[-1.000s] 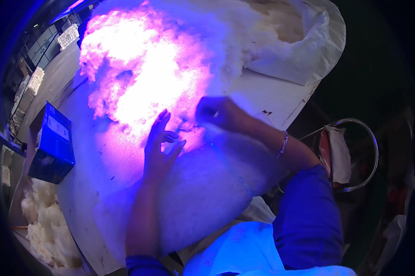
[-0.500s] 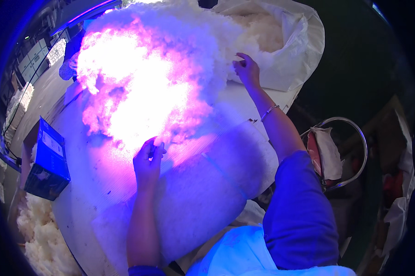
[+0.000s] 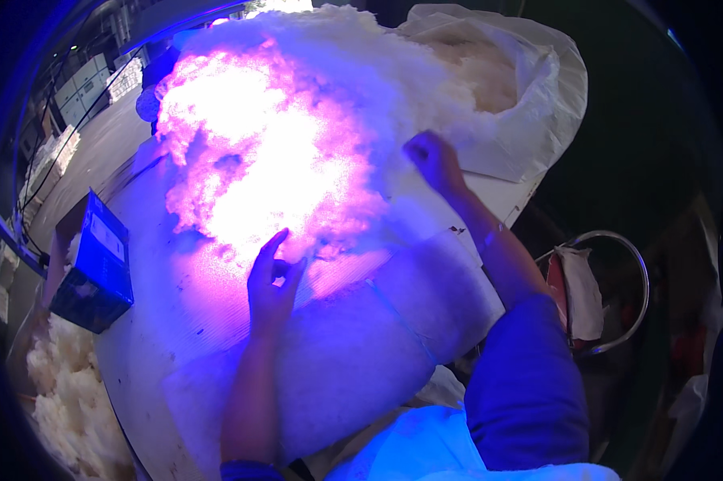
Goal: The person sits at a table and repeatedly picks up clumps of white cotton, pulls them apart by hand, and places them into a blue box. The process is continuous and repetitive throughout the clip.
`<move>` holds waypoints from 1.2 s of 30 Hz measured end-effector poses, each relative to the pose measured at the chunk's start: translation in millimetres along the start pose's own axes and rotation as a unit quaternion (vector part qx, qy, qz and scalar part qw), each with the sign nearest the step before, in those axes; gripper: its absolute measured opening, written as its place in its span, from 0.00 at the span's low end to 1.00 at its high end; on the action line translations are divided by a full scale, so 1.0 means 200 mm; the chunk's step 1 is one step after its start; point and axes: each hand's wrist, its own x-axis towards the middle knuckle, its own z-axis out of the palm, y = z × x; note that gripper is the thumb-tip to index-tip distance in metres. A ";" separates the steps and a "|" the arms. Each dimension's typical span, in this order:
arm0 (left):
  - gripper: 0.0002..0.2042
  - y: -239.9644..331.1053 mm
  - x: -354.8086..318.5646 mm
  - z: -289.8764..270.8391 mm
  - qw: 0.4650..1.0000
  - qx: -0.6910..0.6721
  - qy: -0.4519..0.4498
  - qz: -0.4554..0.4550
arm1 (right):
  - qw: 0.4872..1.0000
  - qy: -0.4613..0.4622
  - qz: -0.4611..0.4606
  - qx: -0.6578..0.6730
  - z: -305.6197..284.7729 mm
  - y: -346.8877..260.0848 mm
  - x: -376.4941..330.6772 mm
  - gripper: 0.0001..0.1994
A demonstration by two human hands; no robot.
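A big heap of fluffy white fibre (image 3: 361, 76) covers the far part of the table, its left side washed out by pink-white light. My left hand (image 3: 275, 276) is at the near edge of this heap, index finger stretched out and thumb apart, with nothing visible between them. To the right of the heap my right hand (image 3: 436, 164) hangs over the table, blurred, fingers curled in; whatever they may hold is hidden. A flat sheet of pale wadding (image 3: 337, 385) lies nearest to me, beneath my left forearm.
At the back right, a translucent plastic bag (image 3: 550, 104) holds more fibre. A blue box (image 3: 105, 260) stands at the table's left edge, with loose fibre (image 3: 73, 401) below it. Right of the table is a chair with a curved metal rail (image 3: 644, 280).
My right hand has drawn nearer, away from the bag, and its fingers have curled in. My left index finger has straightened, and its thumb has moved apart. The whole view has shifted slightly.
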 end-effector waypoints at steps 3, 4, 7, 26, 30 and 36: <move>0.32 0.03 -0.01 0.03 0.997 -0.016 -0.036 0.063 | 0.960 -0.208 -0.131 0.136 0.11 -0.37 -0.25 0.05; 0.34 0.04 -0.02 0.03 0.996 -0.022 -0.058 0.066 | 0.937 -0.263 -0.137 0.185 0.15 -0.48 -0.33 0.05; 0.29 0.04 -0.03 0.03 0.989 0.025 -0.096 0.111 | 0.901 -0.297 -0.164 0.269 0.26 -0.70 -0.42 0.04; 0.17 -0.08 0.00 0.01 0.996 -0.077 0.039 -0.039 | 0.975 -0.124 -0.086 -0.161 0.07 -0.10 0.09 0.18; 0.18 -0.08 0.00 0.01 0.997 -0.062 0.030 -0.026 | 0.996 -0.082 -0.024 -0.039 -0.04 -0.28 0.19 0.13; 0.16 -0.09 0.00 0.00 0.993 -0.093 0.024 -0.075 | 0.973 -0.040 -0.188 -0.127 0.09 -0.28 0.35 0.08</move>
